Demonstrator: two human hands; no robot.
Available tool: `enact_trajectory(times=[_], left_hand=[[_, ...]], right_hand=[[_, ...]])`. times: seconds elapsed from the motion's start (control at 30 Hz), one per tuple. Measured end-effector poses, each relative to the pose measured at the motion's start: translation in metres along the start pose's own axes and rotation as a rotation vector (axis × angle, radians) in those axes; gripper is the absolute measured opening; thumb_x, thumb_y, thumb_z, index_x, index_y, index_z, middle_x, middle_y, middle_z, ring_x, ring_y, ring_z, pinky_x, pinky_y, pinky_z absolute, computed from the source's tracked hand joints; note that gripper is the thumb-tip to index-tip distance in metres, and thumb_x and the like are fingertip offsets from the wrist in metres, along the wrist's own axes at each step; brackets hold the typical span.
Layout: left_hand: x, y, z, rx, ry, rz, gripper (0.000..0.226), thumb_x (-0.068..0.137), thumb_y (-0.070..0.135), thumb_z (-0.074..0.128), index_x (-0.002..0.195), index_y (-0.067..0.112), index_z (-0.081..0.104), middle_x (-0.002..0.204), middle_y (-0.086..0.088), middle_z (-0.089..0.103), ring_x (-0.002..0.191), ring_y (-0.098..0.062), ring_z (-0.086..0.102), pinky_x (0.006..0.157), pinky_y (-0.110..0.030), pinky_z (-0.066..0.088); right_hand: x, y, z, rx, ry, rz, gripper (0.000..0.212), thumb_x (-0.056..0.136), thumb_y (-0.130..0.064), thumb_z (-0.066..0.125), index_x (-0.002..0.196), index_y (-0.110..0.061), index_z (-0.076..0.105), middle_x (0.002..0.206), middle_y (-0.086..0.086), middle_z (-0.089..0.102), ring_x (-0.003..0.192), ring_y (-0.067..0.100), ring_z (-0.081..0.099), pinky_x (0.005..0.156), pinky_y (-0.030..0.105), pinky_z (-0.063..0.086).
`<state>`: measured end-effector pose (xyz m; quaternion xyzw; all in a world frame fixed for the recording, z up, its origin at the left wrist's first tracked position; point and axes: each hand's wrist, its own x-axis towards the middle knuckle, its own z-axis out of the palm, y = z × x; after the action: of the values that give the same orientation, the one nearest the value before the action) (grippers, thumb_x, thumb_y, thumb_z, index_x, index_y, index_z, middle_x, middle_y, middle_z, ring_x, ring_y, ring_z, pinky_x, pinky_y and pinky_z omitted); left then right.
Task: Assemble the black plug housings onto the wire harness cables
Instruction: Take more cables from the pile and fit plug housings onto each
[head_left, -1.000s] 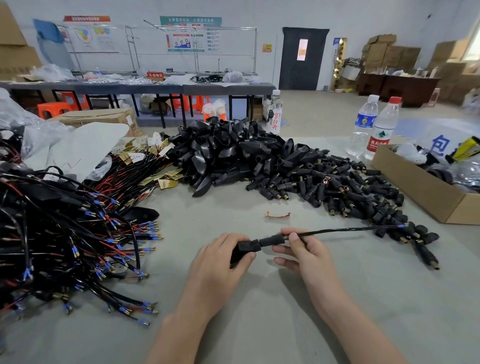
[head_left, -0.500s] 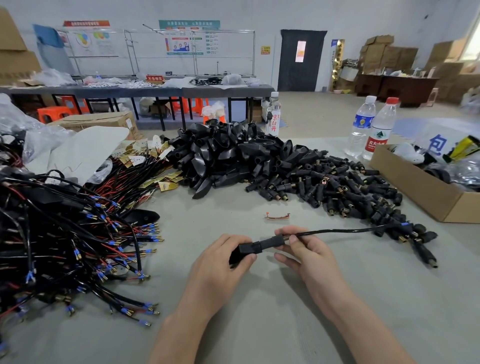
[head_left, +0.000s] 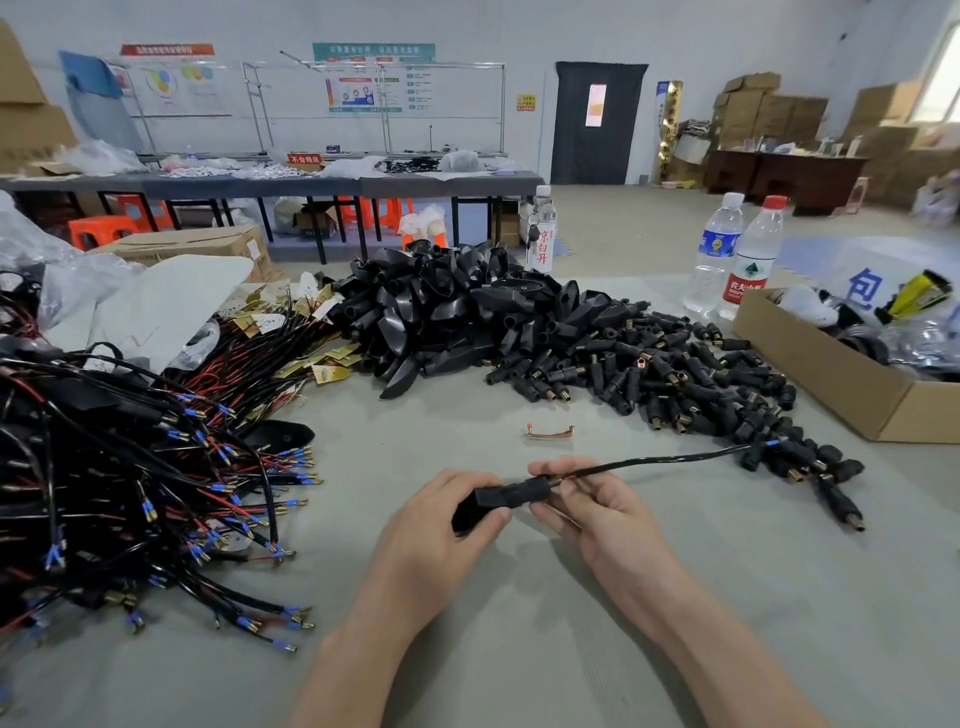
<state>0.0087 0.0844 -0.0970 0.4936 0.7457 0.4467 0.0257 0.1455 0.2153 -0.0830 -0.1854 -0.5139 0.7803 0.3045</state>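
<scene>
A grey bench (head_left: 779, 597) is carrying everything. A tangled heap of wire harnesses (head_left: 104, 467), black and red leads with blue-sleeved brass terminals, is sprawling over its left side. Beyond the hands, a mound of black housing shells (head_left: 457, 322) is lying at the middle. It is running rightward into a spread of small black plugs (head_left: 675, 379) with brass ends. An open cardboard box (head_left: 831, 384) is sitting at the right edge. A blue-labelled water bottle (head_left: 714, 254) and a red-capped bottle (head_left: 750, 260) are standing side by side just beyond its far corner.

The left hand (head_left: 431, 540) is curling its grip round a black plug housing (head_left: 498, 499), directly in front of the person at the middle of the bench. The right hand (head_left: 608, 514) is pinching the cable (head_left: 665, 460) in its grip, right where the cable is entering the housing's narrow end. The cable is arching away to the right, and its far end, showing a bit of blue, is reaching the edge of the plug spread. A small copper-coloured clip (head_left: 549, 432) is lying alone on the bench between the hands and the heaps.
</scene>
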Motion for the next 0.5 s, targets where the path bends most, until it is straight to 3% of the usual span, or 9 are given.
enact_trajectory(times=[0.2, 0.33, 0.5], left_hand=[[0.0006, -0.0017, 0.0004, -0.010, 0.030, -0.005, 0.022, 0.086, 0.051, 0.060, 0.107, 0.044, 0.061, 0.105, 0.022, 0.061, 0.098, -0.005, 0.061, 0.082, -0.031, 0.051], [0.0004, -0.0019, -0.0001, -0.011, 0.037, -0.028, 0.022, 0.086, 0.049, 0.061, 0.106, 0.043, 0.062, 0.104, 0.022, 0.061, 0.098, -0.005, 0.060, 0.082, -0.030, 0.051], [0.0013, -0.0003, -0.0015, -0.013, 0.047, -0.027, 0.021, 0.086, 0.048, 0.062, 0.105, 0.042, 0.063, 0.103, 0.020, 0.061, 0.096, -0.006, 0.060, 0.081, -0.032, 0.051]], right_hand=[[-0.0010, -0.0025, -0.0025, 0.001, 0.021, 0.005, 0.021, 0.100, -0.003, 0.049, 0.105, -0.005, 0.069, 0.111, 0.008, 0.073, 0.106, 0.021, 0.069, 0.088, 0.027, 0.056], [-0.0003, -0.0021, -0.0032, -0.096, 0.171, -0.023, 0.017, 0.098, -0.008, 0.056, 0.104, -0.007, 0.072, 0.088, 0.003, 0.076, 0.089, 0.012, 0.071, 0.079, 0.022, 0.058], [0.0023, -0.0028, 0.0035, -0.160, 0.224, -0.057, 0.016, 0.099, -0.011, 0.057, 0.102, -0.011, 0.072, 0.085, 0.002, 0.076, 0.080, 0.010, 0.072, 0.066, 0.021, 0.057]])
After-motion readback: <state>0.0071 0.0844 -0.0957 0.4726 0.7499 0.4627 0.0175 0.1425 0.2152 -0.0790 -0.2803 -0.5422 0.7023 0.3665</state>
